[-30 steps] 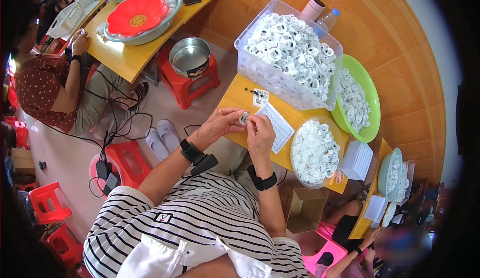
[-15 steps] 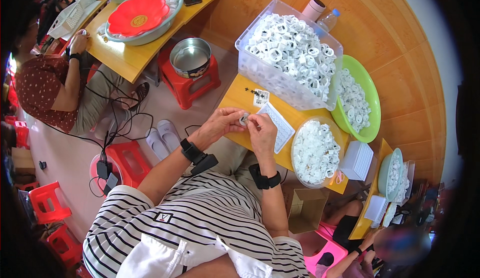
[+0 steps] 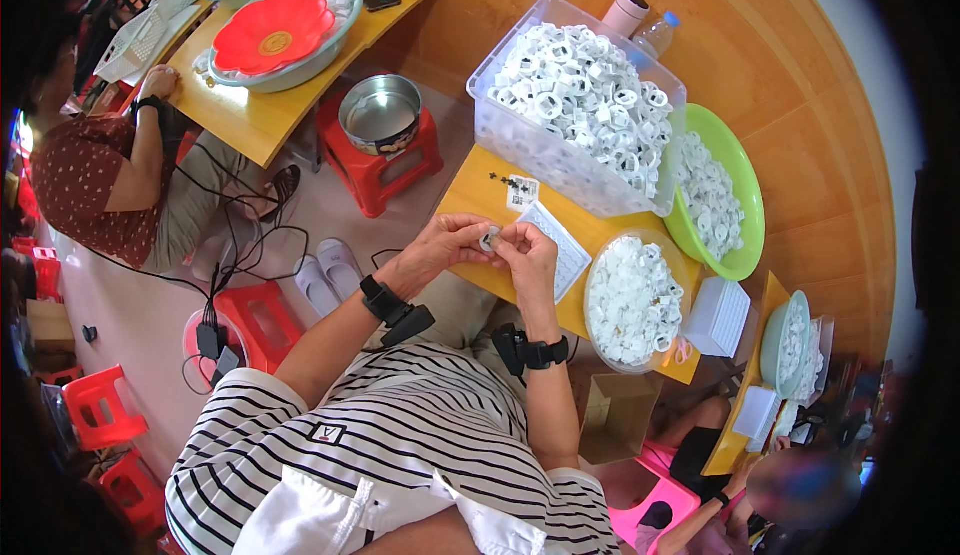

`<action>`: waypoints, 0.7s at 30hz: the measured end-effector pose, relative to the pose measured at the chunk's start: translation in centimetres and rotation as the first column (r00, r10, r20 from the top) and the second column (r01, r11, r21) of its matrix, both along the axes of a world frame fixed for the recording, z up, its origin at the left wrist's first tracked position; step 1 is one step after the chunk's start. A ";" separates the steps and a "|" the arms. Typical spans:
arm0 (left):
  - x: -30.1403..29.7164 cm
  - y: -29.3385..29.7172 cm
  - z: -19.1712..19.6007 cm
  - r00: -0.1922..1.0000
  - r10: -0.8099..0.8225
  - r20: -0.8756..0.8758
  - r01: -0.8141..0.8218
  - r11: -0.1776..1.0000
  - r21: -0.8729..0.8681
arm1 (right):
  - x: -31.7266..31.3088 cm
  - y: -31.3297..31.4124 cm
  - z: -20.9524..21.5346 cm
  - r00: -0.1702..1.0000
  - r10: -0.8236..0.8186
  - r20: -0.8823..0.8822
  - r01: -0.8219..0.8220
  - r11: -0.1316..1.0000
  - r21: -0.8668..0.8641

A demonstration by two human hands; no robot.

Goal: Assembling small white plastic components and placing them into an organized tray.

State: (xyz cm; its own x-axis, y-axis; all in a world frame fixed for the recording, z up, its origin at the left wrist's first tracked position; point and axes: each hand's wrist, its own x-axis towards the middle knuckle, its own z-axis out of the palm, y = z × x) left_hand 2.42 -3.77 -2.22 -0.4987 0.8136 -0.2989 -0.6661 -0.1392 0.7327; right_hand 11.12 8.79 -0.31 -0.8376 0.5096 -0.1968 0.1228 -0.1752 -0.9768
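Between the fingertips of both hands is a small white ring-shaped plastic part [image 3: 489, 239] with a dark centre. My left hand [image 3: 447, 246] pinches it from the left, fingers closed. From the right, my right hand [image 3: 531, 260] has thumb and fingers closed against the same part. A white tray with small compartments [image 3: 560, 250] lies on the yellow table [image 3: 470, 193] just beyond the right hand. Further up, a white label card [image 3: 521, 193] rests beside a small row of black pieces [image 3: 502, 179].
A clear bin [image 3: 560, 160] full of white parts, a green basin [image 3: 748, 225] and a round clear tub [image 3: 597, 340] crowd the table. A stack of white trays [image 3: 718, 315] stands right. A steel pot [image 3: 380, 120] sits on a red stool [image 3: 400, 180]. Co-workers sit left and lower right.
Both hands stay together on the small part. The right hand and wrist have turned slightly, and the right wrist strap's black box now shows beside the wrist.
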 end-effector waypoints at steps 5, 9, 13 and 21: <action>-0.1 -0.1 0.2 1.000 -0.004 -0.007 0.004 1.000 -0.006 | -0.1 0.4 -0.2 1.000 -0.003 0.017 0.004 0.999 -0.041; -0.2 -0.3 -0.1 0.999 -0.006 0.034 0.004 0.998 0.056 | 0.0 0.4 0.1 0.998 0.028 0.057 -0.024 0.997 -0.074; -0.2 -0.3 -0.3 0.999 -0.003 0.039 0.001 0.998 0.062 | 0.0 0.2 0.3 0.996 0.016 0.090 -0.010 0.998 -0.059; -0.2 -0.4 -0.4 1.000 -0.016 0.027 0.014 0.998 0.066 | -0.2 0.4 0.4 0.987 0.056 0.153 -0.051 0.998 -0.037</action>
